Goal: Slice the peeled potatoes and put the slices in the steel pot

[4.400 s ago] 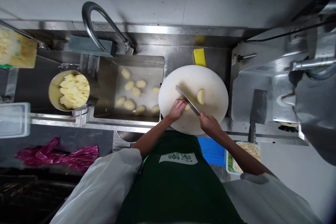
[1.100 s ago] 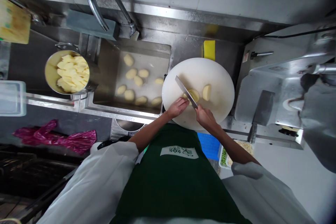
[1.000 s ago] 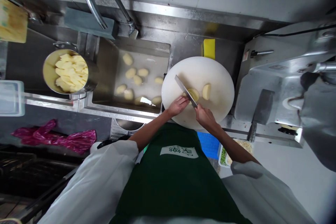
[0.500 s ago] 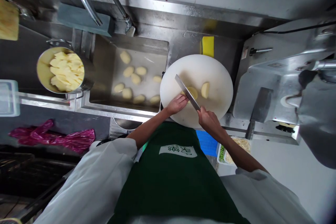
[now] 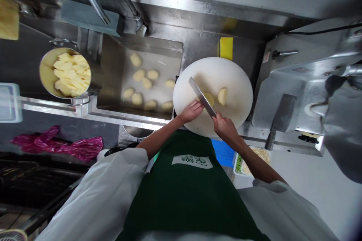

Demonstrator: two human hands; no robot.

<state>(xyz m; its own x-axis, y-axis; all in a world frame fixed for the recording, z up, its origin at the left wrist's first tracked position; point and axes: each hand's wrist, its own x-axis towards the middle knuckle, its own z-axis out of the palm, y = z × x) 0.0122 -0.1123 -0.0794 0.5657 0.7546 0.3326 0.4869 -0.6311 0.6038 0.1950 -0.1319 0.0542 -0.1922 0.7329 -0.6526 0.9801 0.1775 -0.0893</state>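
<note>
On the round white cutting board (image 5: 186, 71) my right hand (image 5: 225, 127) is wrapped round the handle of a kitchen knife (image 5: 200, 94). Its blade slants up and to the left, against a peeled potato piece (image 5: 209, 99). My left hand (image 5: 192, 111) has its fingers bunched on the near left side of that potato, close to the blade; the part under the fingers is hidden. To the right, apart from the knife, lies another cut potato piece (image 5: 222, 96).
The sink (image 5: 113, 45) on the left holds several peeled potatoes in water. A metal pot (image 5: 45, 73) of potato slices stands further left. Behind the board is a yellow sponge (image 5: 226, 48). A slicing machine (image 5: 271, 71) with a cleaver (image 5: 283, 113) on it stands right.
The view has shifted slightly. Both hands, the knife and the potato pieces keep nearly the same places on the board.
</note>
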